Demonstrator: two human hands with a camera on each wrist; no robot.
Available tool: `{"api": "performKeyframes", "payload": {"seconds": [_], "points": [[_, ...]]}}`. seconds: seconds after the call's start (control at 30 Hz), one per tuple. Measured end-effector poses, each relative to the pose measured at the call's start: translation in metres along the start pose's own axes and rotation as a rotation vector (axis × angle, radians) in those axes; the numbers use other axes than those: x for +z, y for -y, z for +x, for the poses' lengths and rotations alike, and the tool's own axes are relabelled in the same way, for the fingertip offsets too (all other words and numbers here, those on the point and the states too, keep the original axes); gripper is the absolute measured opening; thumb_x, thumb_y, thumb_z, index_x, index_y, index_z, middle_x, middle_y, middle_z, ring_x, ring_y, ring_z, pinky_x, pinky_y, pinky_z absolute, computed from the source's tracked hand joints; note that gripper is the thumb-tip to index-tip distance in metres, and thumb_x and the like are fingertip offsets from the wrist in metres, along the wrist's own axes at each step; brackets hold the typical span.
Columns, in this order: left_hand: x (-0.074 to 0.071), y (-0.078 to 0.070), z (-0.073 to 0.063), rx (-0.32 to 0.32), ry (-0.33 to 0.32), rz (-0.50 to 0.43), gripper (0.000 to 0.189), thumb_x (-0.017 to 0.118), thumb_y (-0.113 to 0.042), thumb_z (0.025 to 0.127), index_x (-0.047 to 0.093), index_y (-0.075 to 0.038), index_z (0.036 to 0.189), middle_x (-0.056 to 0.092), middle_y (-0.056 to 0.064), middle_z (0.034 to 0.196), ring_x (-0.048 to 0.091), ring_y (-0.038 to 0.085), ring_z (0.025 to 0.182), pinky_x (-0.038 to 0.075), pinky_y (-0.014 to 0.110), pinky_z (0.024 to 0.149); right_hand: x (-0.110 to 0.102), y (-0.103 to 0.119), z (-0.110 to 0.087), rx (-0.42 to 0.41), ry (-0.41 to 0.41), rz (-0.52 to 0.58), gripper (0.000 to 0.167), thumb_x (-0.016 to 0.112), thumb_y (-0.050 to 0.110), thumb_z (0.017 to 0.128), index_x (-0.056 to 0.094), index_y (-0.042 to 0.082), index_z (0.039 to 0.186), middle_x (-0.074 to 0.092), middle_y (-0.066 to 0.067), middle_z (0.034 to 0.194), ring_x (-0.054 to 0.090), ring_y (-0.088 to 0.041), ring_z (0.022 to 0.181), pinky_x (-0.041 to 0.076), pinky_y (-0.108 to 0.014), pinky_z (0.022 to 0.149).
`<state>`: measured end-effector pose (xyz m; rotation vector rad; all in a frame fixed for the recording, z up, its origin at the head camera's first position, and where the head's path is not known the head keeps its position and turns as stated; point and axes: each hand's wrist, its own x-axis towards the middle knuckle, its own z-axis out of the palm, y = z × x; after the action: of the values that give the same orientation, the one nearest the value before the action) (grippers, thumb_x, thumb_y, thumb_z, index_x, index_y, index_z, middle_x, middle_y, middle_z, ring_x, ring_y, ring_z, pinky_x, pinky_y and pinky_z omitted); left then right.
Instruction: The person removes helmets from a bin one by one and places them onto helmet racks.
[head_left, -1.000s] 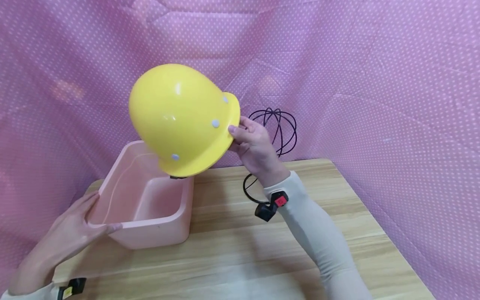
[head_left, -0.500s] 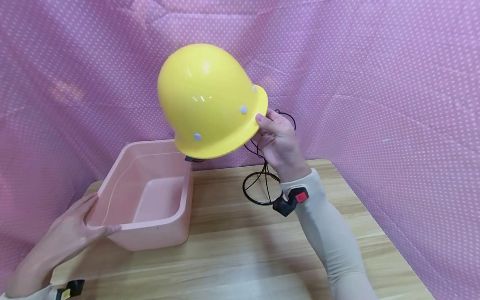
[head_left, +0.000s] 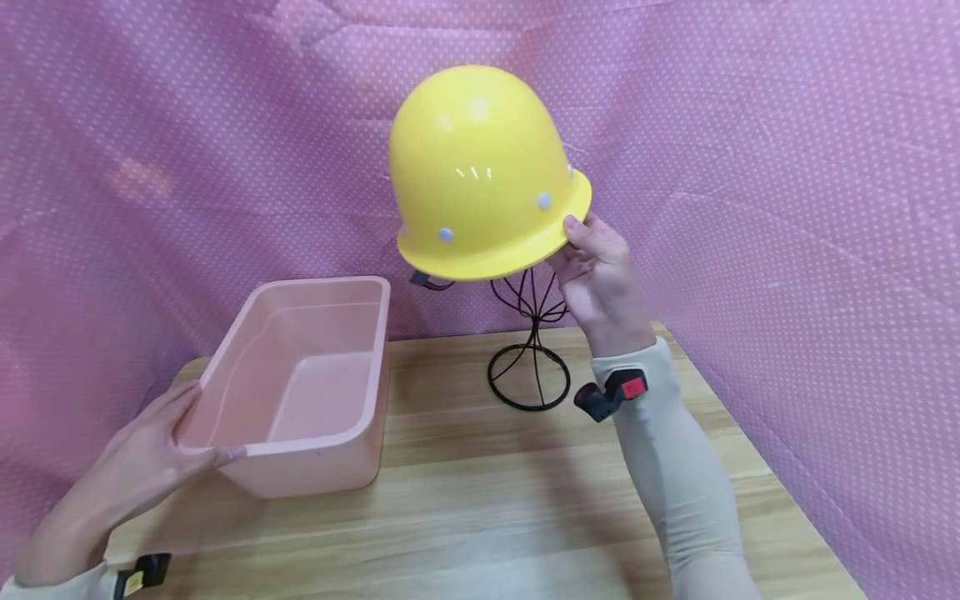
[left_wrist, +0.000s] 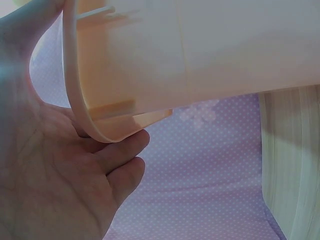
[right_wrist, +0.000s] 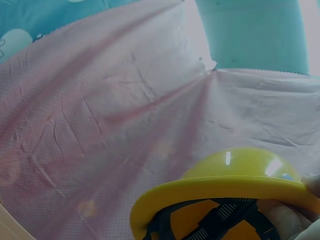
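Pink dotted cloth (head_left: pixel 795 167) hangs behind a pale wood-grained table (head_left: pixel 450 517).

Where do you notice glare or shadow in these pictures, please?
Head view: small bright reflections on the yellow helmet, soft shadows and a pale sheen on the wooden table; left wrist view: the left hand looks dark, the pink tub pale and hazy; right wrist view: dim overall, with two white glints on the helmet's shell.

Yellow helmet (head_left: pixel 483 162) tilts aloft; pink bin (head_left: pixel 322 469) stands upright.
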<state>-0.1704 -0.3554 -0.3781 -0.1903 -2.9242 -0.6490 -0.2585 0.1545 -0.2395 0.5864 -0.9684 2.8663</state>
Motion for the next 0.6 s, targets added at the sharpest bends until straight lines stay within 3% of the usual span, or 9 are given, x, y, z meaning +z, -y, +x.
{"api": "performKeyframes", "payload": {"seconds": [0.2,0.4,0.6], "points": [[-0.001,-0.001,0.0,0.016,-0.006,-0.007,0.113,0.077,-0.052,0.084,0.015,0.004,0.16,0.02,0.034,0.163,0.019,0.062,0.147,0.014,0.078,0.116,-0.009,0.008,0.002,-0.038,-0.029,0.018,0.019,0.053,-0.003,0.1,0.062,-0.003,0.117,0.076,-0.009,0.098,0.072,-0.012,0.077,0.063,-0.031,0.089],[-0.002,-0.002,0.0,0.017,-0.005,-0.01,0.112,0.077,-0.053,0.084,0.015,0.003,0.16,0.02,0.033,0.164,0.018,0.06,0.148,0.014,0.078,0.116,-0.019,0.014,0.003,-0.047,-0.08,0.091,0.023,0.061,-0.006,0.095,0.061,-0.004,0.118,0.077,-0.015,0.106,0.078,-0.022,0.094,0.063,-0.034,0.088],[-0.002,-0.003,-0.001,0.017,-0.01,-0.016,0.112,0.077,-0.052,0.084,0.017,0.004,0.16,0.022,0.033,0.163,0.02,0.06,0.147,0.016,0.079,0.114,-0.028,0.02,0.003,-0.065,-0.109,0.153,0.026,0.061,-0.008,0.093,0.061,-0.006,0.119,0.076,-0.018,0.108,0.077,-0.025,0.095,0.063,-0.036,0.089]]}}
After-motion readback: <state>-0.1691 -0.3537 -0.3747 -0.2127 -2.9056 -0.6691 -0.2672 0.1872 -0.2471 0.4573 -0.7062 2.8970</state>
